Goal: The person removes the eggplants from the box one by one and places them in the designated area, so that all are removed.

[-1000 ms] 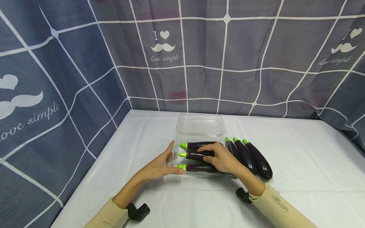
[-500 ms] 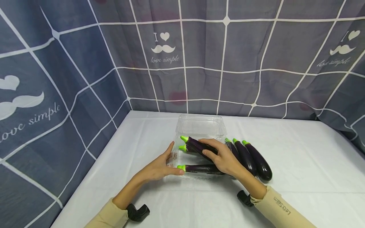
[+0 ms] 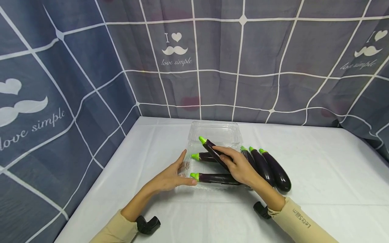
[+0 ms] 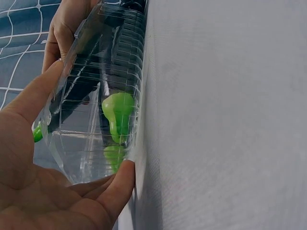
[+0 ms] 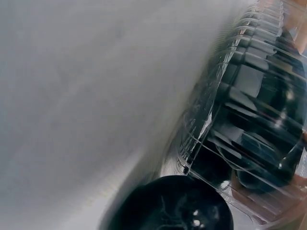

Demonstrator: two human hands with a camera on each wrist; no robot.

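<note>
I see the left hand (image 3: 168, 176), fingers apart, against the thin-looking clear box (image 3: 207, 168); above it, a tilted eggplant (image 3: 213, 151) is clamped in the right hand (image 3: 240, 167). I expect it light, firm, slick: grip mid-body.

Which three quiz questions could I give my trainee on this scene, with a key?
1. How many eggplants show in the head view? A) four B) six C) eight
2. True or false: the lid is closed.
3. Fill in: the ____ hand holds the tilted eggplant.

Key:
1. B
2. False; the lid is open.
3. Right; the right hand grips it.
</note>
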